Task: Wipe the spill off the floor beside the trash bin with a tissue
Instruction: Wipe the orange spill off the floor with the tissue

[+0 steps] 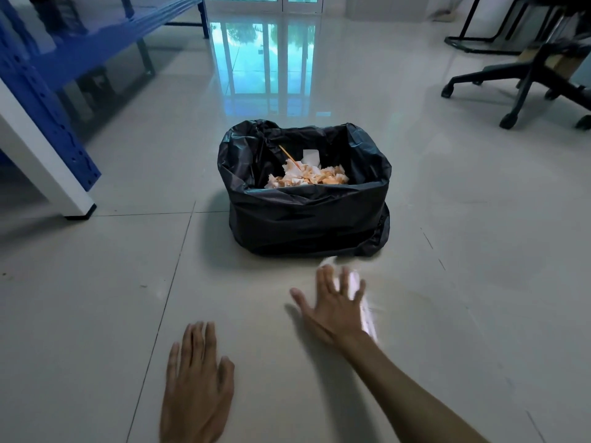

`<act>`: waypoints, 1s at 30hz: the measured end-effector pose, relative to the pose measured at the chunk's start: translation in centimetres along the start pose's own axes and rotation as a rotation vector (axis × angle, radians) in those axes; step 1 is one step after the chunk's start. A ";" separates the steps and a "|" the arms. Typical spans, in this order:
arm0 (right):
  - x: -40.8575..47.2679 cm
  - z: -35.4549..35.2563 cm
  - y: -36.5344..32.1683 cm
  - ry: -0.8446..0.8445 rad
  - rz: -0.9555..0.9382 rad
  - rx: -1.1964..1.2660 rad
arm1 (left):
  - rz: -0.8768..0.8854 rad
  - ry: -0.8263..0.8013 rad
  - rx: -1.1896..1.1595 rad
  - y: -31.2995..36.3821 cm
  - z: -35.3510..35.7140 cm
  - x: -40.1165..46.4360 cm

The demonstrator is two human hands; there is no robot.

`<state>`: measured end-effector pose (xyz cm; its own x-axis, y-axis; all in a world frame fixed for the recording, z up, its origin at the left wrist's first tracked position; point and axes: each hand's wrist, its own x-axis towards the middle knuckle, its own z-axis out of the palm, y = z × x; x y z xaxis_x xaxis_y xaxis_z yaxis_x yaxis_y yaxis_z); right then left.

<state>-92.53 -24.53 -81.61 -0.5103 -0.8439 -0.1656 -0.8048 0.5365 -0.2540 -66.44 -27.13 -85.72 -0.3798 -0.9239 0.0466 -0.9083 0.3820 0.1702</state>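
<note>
Tissue (pixel 364 310) first: white, blurred, flattened under our right hand (pixel 335 303), showing between the spread fingers and along the hand's right edge. Its visible strip runs near to far, from beside the wrist up towards the trash bin (pixel 303 193), and a small white scrap pokes out just past the fingertips. It lies on the floor (pixel 96 298) just in front of the bin's near right corner. Our right hand is open, palm down, fingers splayed, pressing on the tissue rather than closing round it. To the right of the hand we make out a faint wet sheen, the spill (pixel 415 302), with edges too soft to trace.

Our left hand (pixel 196 385) is open too, flat on the tiles, fingers together, well left of the tissue and touching nothing else.

Pale glossy square tiles with thin dark grout lines, mirroring a bright glass door (pixel 265 0) at the far end. The bin is boxy, lined with a crinkled black plastic bag, with crumpled white and orange-stained paper inside. Blue metal shelving (pixel 48 100) with a white post stands on the left; black office chair bases (pixel 524 87) on castors sit far right.
</note>
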 end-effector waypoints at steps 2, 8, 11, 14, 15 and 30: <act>-0.5 1.4 -4.2 -0.031 -0.142 -0.002 | -0.001 0.001 -0.023 0.0 0.0 0.2; -5.8 4.3 -8.2 -0.005 -0.452 -0.016 | 0.050 0.023 -0.013 -0.7 -0.2 0.0; -7.6 4.3 -5.1 0.104 -0.472 -0.068 | 0.035 0.030 -0.057 -0.4 -0.3 0.0; -8.4 3.4 -0.4 0.114 -0.372 -0.104 | 0.015 0.024 -0.110 0.0 -0.7 -0.2; -8.4 2.7 1.4 0.113 -0.314 -0.123 | 0.013 0.027 -0.125 0.0 -0.8 -0.2; -2.8 -1.3 7.4 0.061 0.169 -0.006 | 0.002 0.019 -0.045 -0.2 -0.1 -0.1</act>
<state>-97.49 -18.20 -81.82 -0.6559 -0.7404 -0.1470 -0.7077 0.6709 -0.2213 -66.23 -27.15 -85.64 -0.3779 -0.9235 0.0654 -0.8986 0.3828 0.2145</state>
